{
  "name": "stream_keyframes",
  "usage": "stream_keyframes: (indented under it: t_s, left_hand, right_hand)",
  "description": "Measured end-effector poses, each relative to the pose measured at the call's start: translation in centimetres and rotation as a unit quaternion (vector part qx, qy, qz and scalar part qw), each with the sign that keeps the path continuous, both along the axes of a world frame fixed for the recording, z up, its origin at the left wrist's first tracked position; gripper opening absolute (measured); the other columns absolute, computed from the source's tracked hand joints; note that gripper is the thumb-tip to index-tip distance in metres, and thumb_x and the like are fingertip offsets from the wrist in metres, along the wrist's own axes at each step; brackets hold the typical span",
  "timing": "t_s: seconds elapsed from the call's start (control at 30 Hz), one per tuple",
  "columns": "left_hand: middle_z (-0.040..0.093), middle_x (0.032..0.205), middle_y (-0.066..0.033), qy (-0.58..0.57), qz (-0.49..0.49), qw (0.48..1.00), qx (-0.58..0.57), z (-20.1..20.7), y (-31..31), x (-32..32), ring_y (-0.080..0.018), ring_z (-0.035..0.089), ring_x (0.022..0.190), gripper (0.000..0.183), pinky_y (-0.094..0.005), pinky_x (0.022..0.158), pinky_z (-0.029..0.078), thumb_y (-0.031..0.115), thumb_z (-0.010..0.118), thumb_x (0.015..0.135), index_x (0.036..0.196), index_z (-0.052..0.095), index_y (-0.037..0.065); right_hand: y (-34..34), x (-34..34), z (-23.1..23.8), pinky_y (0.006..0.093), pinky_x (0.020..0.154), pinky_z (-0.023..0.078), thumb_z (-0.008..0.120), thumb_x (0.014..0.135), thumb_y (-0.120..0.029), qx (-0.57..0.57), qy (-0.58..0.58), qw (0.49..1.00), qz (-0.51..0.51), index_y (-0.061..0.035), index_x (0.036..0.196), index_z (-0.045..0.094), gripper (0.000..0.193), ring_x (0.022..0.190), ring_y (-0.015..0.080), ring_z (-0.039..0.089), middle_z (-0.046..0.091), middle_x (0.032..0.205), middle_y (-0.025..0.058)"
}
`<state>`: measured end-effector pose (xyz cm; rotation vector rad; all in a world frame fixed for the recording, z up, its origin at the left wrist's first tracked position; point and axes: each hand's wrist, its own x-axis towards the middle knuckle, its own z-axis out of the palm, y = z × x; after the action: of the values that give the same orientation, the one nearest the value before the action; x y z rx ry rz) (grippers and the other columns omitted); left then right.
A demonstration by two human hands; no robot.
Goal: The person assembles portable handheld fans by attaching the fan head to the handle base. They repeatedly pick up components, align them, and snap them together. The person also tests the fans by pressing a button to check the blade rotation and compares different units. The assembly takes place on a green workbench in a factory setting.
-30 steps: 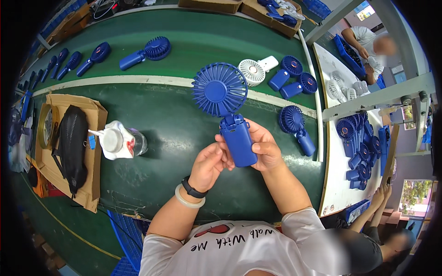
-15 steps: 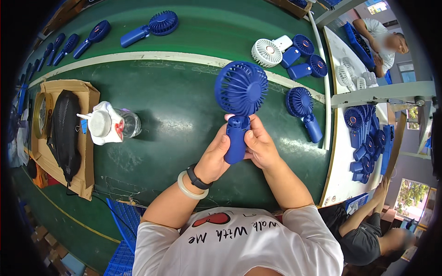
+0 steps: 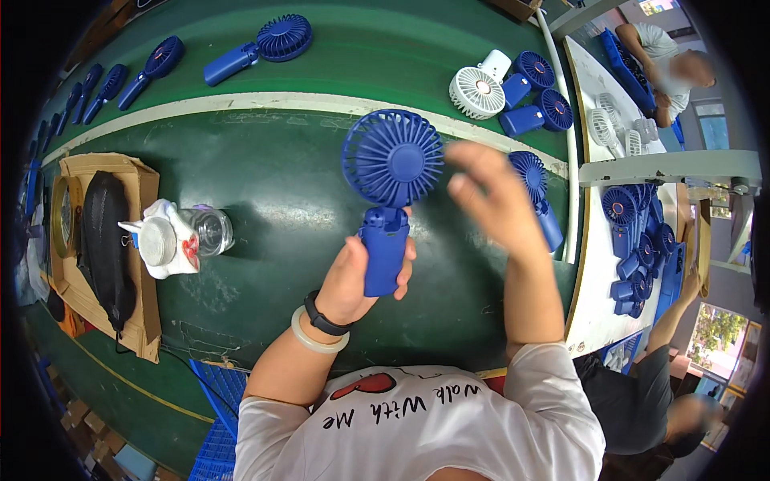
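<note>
My left hand (image 3: pixel 353 276) is wrapped round the handle of a blue handheld fan (image 3: pixel 387 244), holding it upright over the green bench with its round grille at the top. Off to the right of that grille, my right hand (image 3: pixel 497 200) is raised and smeared by motion. It no longer touches the held fan. Partly behind it lies another blue handheld fan (image 3: pixel 549 222) on the bench.
Blue fans (image 3: pixel 285 38) lie along the green belt (image 3: pixel 369 40) beyond a white strip. A white fan (image 3: pixel 477 90) rests at the far right. On the left are a glass jar (image 3: pixel 210 231) and a cardboard tray (image 3: pixel 144 321). A white side table (image 3: pixel 589 321) holds more fans; two people are near it.
My right hand has let go of the fan and moved right and up. My left hand has shifted the fan slightly left, its grille turned more toward me.
</note>
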<state>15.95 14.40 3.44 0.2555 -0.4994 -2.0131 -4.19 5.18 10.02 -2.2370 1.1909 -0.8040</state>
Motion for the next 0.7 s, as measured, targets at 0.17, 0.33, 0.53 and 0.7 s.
stream_keyframes:
  t_s: [0.17,0.33,0.53,0.7]
  left_hand:
    - [0.053,0.102,-0.0118,-0.004,-0.029,0.999,0.034,0.0,-0.5,-0.3,-0.0181,0.053,0.072,0.075,-0.0314,0.059,0.047,0.064,0.031,0.088,0.139,0.026,0.008]
    - [0.054,0.106,-0.0125,0.056,-0.019,0.997,0.057,-0.3,-0.3,-0.4,-0.0197,0.056,0.077,0.066,-0.0334,0.063,0.047,0.056,0.028,0.093,0.136,0.030,0.007]
    - [0.052,0.103,-0.0106,0.039,-0.024,0.996,0.082,0.3,-0.4,0.1,-0.0197,0.052,0.076,0.069,-0.0343,0.062,0.045,0.061,0.033,0.089,0.136,0.031,0.010]
    - [0.052,0.102,-0.0099,0.065,-0.036,0.995,0.073,-0.3,-0.3,0.1,-0.0200,0.052,0.076,0.068,-0.0341,0.061,0.045,0.060,0.033,0.090,0.135,0.032,0.009]
  right_hand:
    - [-9.8,-4.8,-1.4,0.0415,0.094,0.041,0.068,0.076,-0.023,-0.046,0.176,0.962,-0.203,0.0028,0.116,0.053,0.051,0.110,0.0379,0.050,0.052,0.114,0.0258]
    - [-10.7,-0.6,-2.9,0.0466,0.095,0.040,0.067,0.076,-0.028,0.009,0.312,0.924,-0.221,0.0027,0.128,0.043,0.066,0.109,0.0464,0.046,0.042,0.124,0.0332]
    - [-10.9,4.0,-2.1,0.0415,0.101,0.034,0.068,0.075,-0.020,-0.103,0.192,0.975,-0.046,-0.0008,0.129,0.043,0.062,0.121,0.0337,0.042,0.046,0.129,0.0189]
    - [-14.3,2.5,-4.7,0.0513,0.099,0.033,0.066,0.079,-0.025,0.020,0.288,0.940,-0.183,-0.0098,0.136,0.034,0.068,0.124,0.0330,0.038,0.037,0.137,0.0146]
